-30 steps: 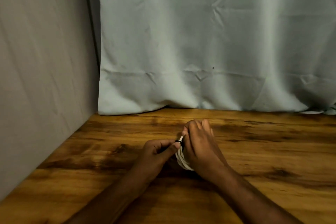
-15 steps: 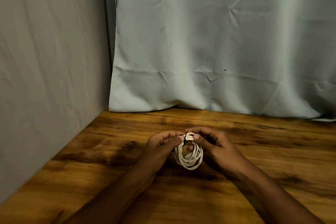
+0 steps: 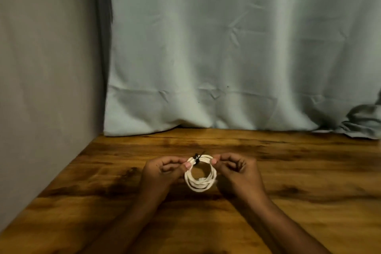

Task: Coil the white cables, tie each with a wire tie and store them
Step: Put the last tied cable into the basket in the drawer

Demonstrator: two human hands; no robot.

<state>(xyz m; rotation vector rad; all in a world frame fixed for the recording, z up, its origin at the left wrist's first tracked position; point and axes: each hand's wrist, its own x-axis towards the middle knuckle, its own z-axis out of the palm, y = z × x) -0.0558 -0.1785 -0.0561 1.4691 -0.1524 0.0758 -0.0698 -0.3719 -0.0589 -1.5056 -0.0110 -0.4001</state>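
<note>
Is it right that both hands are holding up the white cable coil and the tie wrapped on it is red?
Not quite. The left hand and right hand do hold the white cable coil, but the head view shows the tie is black, not red.

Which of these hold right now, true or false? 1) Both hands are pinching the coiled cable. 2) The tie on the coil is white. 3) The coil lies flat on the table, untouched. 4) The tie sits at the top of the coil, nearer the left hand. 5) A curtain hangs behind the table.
1) True: the left hand and the right hand each pinch the top of the white coiled cable.
2) False: the wire tie is black.
3) False: the coil is held up between the two hands over the wooden table.
4) True.
5) True: a pale curtain hangs behind the table.
</note>
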